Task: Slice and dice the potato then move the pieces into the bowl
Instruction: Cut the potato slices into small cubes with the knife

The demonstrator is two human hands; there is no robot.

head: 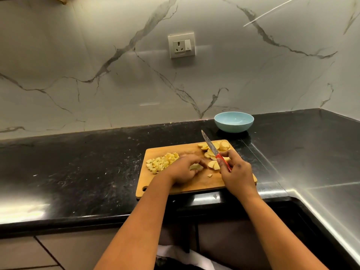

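Midway through dicing. Diced potato cubes (162, 162) heaped at the left of the wooden cutting board (196, 184); uncut potato slices (214, 152) waiting at the right. Left hand (185, 170) curled round one slice (196, 167); right hand (236, 172) clamped on red-handled knife (216, 152), blade raised. Blue bowl (233, 121) behind, nothing in it.

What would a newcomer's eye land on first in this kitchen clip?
Probably the wooden cutting board at the black counter's front edge, where the right hand grips a red-handled knife, blade raised over pale potato slices, while the left hand holds a potato piece. A heap of diced potato cubes sits board-left; behind, an empty light-blue bowl.
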